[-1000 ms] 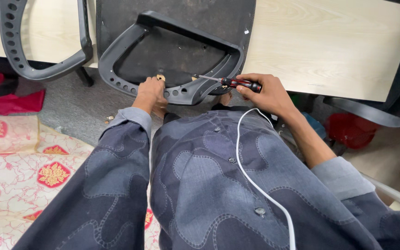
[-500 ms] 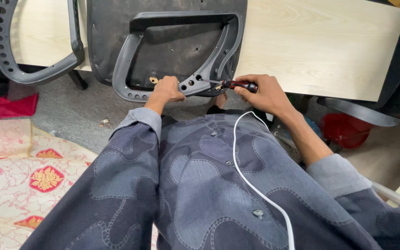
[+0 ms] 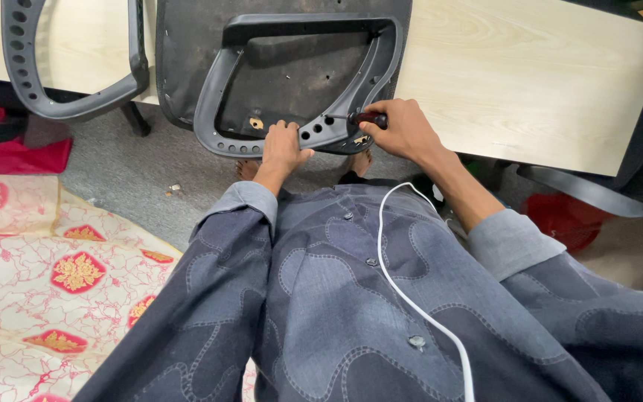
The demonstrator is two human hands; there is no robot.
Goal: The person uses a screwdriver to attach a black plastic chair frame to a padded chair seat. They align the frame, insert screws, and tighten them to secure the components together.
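A grey plastic chair armrest frame (image 3: 225, 89) lies against the black underside of a chair seat (image 3: 187, 45) standing on edge in front of me. My left hand (image 3: 283, 145) grips the lower bar of the frame, beside a row of holes. My right hand (image 3: 403, 130) holds a dark-handled screwdriver (image 3: 366, 117), its tip pointed left into the frame's lower right corner. My bare feet show just under the frame.
A second grey armrest (image 3: 61, 97) leans at the upper left. A light wooden panel (image 3: 545, 74) stands behind. A red patterned mat (image 3: 53, 260) covers the floor at the left. A white cable (image 3: 411, 298) runs down my blue garment.
My left hand climbed from the frame's underside to grip its lower bar. The right hand with the screwdriver rose slightly and stays at the frame's corner. The view shifted down.
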